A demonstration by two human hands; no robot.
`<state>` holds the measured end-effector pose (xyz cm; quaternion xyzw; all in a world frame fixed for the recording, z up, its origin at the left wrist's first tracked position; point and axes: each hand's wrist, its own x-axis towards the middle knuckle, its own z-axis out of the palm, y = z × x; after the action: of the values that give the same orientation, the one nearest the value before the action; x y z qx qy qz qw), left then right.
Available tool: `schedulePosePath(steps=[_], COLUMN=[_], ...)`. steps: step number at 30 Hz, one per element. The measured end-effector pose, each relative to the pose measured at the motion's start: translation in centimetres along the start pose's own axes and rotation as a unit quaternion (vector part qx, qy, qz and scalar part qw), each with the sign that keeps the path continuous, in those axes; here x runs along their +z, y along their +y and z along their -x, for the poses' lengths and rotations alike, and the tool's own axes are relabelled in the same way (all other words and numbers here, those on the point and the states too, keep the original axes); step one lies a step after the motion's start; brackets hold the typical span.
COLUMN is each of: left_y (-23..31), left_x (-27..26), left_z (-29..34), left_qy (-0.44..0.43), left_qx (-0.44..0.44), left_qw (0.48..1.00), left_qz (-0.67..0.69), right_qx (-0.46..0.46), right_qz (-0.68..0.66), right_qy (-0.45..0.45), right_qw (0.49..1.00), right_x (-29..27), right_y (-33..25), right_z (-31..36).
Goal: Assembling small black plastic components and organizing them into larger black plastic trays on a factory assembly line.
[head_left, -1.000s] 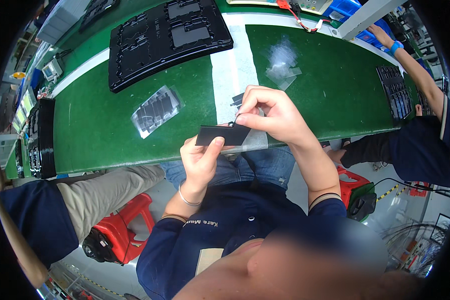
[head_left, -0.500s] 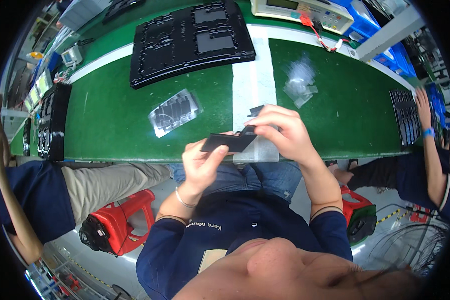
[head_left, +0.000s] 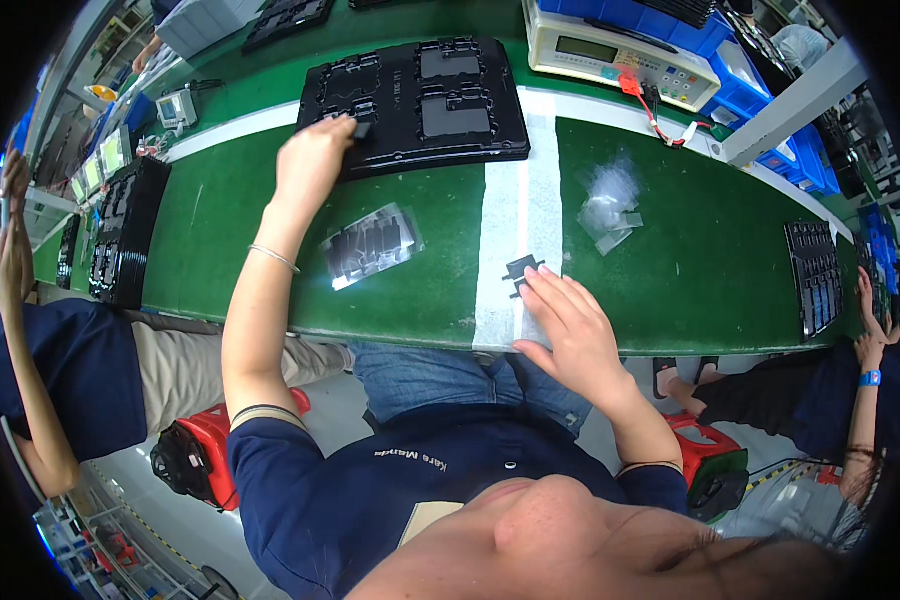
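Observation:
My left hand (head_left: 310, 165) reaches over the left front part of a black moulded tray (head_left: 395, 115). Its fingers are pinched on a flat black piece (head_left: 363, 131), of which only a small part shows beyond the fingertips. My right hand (head_left: 575, 330) lies with its fingers stretched out over the white strip (head_left: 500, 215) on the bench. Its fingertips touch a small black tabbed part (head_left: 523, 267), partly hidden under them. Flat dark grey pieces (head_left: 455, 115) sit in the right-hand pockets of the tray.
A clear sheet with black strips (head_left: 370, 247) lies left of the white strip. Crumpled clear film (head_left: 610, 205) is to its right. A bench meter (head_left: 620, 60) with a red lead stands at the back. Black trays (head_left: 125, 235) and co-workers flank both sides of the green bench (head_left: 220, 220).
My hands have parted. The left one carried the flat black piece forward and left to the tray; the right one came down onto the white strip. The view shifted slightly.

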<state>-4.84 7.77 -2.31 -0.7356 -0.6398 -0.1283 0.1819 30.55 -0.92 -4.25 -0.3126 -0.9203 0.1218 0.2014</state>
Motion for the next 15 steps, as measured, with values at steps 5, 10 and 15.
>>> schedulePosePath(steps=[5,10,15], left_y=[0.7,0.4,2.6], left_x=[0.6,0.3,-0.3], left_z=[0.4,1.6,2.9], left_qy=[-0.087,-0.129,-0.024], left_qx=[-0.017,0.022,0.012], left_qw=[0.994,0.985,0.999], left_qz=[0.057,0.116,0.036], right_qx=[-0.042,-0.148,-0.174], right_qz=[-0.009,-0.021,-0.078], right_qy=[-0.012,0.079,0.109], right_qw=[0.999,0.986,0.976], right_x=[-0.4,1.3,0.3], right_y=[-0.5,-0.4,0.2], right_z=[0.3,0.9,-0.2])
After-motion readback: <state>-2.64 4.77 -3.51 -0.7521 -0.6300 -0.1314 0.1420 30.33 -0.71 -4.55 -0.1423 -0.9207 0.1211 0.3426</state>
